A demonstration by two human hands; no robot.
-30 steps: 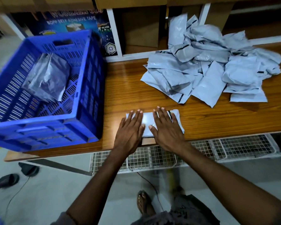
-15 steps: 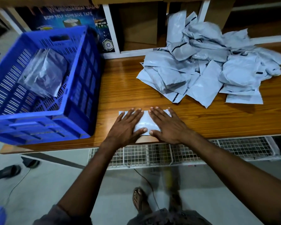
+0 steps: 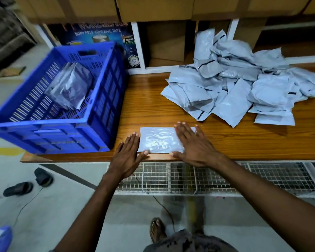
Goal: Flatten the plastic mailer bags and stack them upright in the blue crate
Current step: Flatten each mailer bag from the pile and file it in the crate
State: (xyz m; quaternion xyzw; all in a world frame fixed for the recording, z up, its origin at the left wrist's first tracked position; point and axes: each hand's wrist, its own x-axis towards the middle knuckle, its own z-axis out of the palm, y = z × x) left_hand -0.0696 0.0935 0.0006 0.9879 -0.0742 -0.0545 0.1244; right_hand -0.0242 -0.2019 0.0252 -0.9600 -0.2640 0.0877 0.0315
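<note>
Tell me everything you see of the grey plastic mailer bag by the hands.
The grey plastic mailer bag is a glossy, slightly wrinkled rectangle lying flat near the front edge of the wooden table. The right hand presses flat on its right end. The left hand lies beside its left edge, thumb touching its near corner.
</note>
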